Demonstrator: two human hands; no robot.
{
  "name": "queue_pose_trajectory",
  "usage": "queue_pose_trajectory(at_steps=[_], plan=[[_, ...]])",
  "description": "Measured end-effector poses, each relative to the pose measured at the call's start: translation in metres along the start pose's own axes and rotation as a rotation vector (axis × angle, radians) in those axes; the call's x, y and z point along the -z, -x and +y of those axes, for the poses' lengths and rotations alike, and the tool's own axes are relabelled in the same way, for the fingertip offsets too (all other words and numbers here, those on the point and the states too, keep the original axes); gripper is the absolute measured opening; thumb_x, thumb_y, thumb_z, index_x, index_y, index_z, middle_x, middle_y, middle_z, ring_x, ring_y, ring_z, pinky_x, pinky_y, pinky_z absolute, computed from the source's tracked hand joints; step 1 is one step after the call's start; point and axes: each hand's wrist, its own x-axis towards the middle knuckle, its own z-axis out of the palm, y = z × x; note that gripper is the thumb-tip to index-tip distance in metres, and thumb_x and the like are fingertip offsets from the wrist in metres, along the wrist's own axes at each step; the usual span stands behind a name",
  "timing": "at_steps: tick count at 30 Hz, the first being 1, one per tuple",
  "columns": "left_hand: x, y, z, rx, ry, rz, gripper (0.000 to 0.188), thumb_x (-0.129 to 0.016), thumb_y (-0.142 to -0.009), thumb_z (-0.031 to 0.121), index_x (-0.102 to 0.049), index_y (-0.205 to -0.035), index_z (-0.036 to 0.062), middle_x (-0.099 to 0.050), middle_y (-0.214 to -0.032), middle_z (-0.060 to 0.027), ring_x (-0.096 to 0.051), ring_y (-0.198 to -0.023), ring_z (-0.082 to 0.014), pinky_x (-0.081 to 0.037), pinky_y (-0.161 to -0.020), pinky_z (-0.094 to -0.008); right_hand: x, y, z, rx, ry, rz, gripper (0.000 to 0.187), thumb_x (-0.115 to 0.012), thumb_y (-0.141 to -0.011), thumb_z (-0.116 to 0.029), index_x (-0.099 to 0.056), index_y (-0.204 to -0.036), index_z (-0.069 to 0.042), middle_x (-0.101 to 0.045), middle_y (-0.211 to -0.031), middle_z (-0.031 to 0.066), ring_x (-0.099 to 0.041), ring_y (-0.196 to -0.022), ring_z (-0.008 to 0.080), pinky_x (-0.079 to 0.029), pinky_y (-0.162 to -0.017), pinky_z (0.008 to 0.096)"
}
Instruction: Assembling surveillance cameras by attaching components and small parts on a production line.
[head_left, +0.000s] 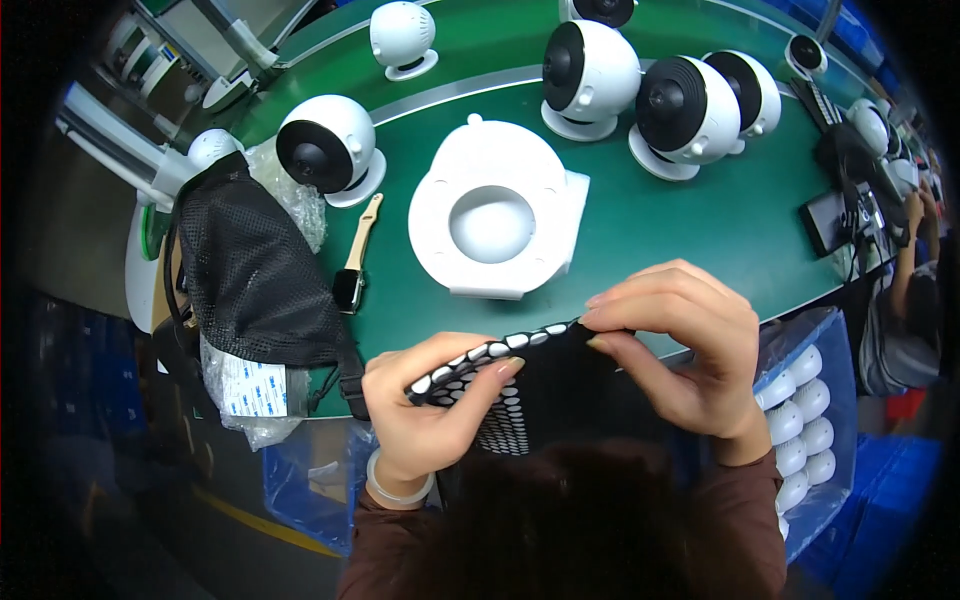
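Observation:
A black sheet (pixel 505 425) with rows of white oval dots hangs between my hands, in front of the table's near edge. Thumb and fingers of my left hand (pixel 435 400) pinch its bent upper edge, where the dots show large. At the right end of that edge, my right hand (pixel 690 340) pinches the sheet's dark part between thumb and fingertips. Beyond both hands lies a white rounded housing (pixel 430 225) with a circular opening, apart from them. The sheet's lower part is hidden by dark hair.
White ball-shaped devices with black fronts (pixel 325 150) stand along the far side of the green table (pixel 660 230). Left are a watch (pixel 348 290), a black mesh bag (pixel 255 260) and a plastic-wrapped packet (pixel 255 388). A blue-lined bin (pixel 840 430) holds several white parts at right.

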Motion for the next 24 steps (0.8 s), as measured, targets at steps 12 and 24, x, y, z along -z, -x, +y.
queue_pose_trajectory(at_steps=[12, 24], plan=[[0.006, 0.004, 0.007, 0.130, 0.018, 0.039, 0.011, -0.066, -0.064, -0.005, -0.060, -0.072, -0.0044, -0.061, -0.063, -0.0063, -0.056, -0.056, -0.0082, -0.042, -0.052, -0.0187, 0.002, -0.003, -0.017, 0.186, 0.177, -0.086, 0.019, -0.065, -0.057, 0.004, -0.056, -0.071, -0.005, -0.061, -0.080, 0.0086, -0.058, -0.071, 0.0236, -0.045, -0.060, 0.0297], [-0.010, -0.013, -0.021, -0.189, -0.179, 0.015, 0.019, -0.067, -0.062, -0.001, -0.063, -0.080, 0.0022, -0.058, -0.085, -0.0110, -0.061, -0.071, -0.0217, -0.046, -0.061, -0.0253, -0.045, -0.034, -0.002, -0.214, 0.018, -0.042, 0.006, -0.061, -0.070, -0.002, -0.059, -0.075, 0.001, -0.061, -0.068, 0.0055, -0.056, -0.058, 0.0105, -0.043, -0.053, 0.0197]])
